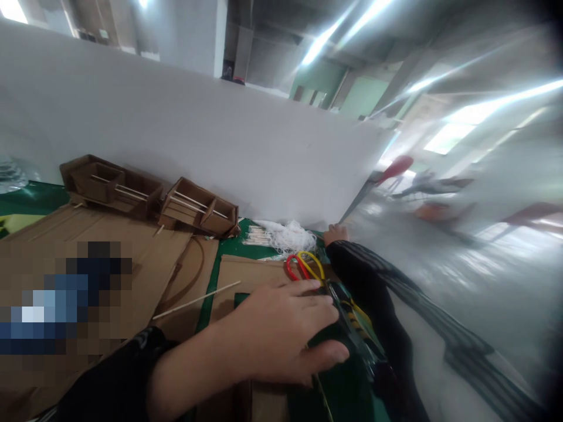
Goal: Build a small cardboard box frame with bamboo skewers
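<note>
My left hand (285,328) reaches over the near part of the table, palm down. Its fingers are stretched out, with the thumb apart, and nothing shows in its grasp. Just beyond its fingertips lie scissors (310,262) with one red and one yellow handle loop; their blades are mostly hidden. My right hand (336,233) is farther off, at the table's far right corner by the white panel. Its fingers look curled in, and whatever they hold is hidden. A tangle of white string (292,237) and a bundle of thin sticks (258,235) lie to its left.
Two cardboard boxes with sticks across them, one on the left (109,187) and one nearer the middle (200,208), stand against the white panel (197,129). Cardboard sheets (145,252) cover much of the green tabletop. A loose stick (197,300) lies across them. Part of the left is pixelated.
</note>
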`<state>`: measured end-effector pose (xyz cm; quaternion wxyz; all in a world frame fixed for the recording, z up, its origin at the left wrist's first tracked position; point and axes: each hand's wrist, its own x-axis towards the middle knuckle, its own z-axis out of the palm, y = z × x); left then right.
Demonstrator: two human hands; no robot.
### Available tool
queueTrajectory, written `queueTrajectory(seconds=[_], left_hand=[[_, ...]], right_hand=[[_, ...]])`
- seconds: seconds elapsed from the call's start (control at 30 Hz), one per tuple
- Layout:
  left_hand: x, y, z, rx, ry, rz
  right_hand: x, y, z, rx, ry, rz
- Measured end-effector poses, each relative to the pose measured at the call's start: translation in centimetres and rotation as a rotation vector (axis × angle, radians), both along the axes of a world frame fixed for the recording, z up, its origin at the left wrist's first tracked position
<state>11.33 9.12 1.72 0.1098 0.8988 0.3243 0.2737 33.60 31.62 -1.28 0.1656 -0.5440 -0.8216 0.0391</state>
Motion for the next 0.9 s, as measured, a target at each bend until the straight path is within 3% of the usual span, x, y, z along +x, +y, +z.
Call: queueTrajectory(seconds=[0.13,0.27,0.4,0.53,0.63,0.77,0.9], left_hand=[[0.1,0.1,-0.2,0.007,-0.018,0.006],[0.2,0.2,-0.4,0.010,-0.022,0.014],[0.2,0.2,-0.2,-0.018,-0.017,0.035],[0.1,0.1,0.0,-0.024,-0.007,0.038],[0.1,0.0,0.0,-0.020,0.004,0.027],[0.3,-0.1,0.1,-0.007,0.018,0.026],[0.4,-0.2,0.0,0.020,0.032,0.035]], right_hand=[[0.5,3.5,-2.1,-0.032,-0.121,-0.208],[1.1,5.6,-3.0,-0.075,-0.169,-0.301],[1.6,7.4,-1.8,-0.115,-0.136,-0.324],[2.1,7.6,1.2,-0.109,-0.053,-0.284],[2.8,5.2,4.4,-0.084,0.024,-0.215],[4.3,-1.0,8.2,-0.047,0.107,-0.082],[6.7,-7.9,9.5,0.008,0.153,-0.018]])
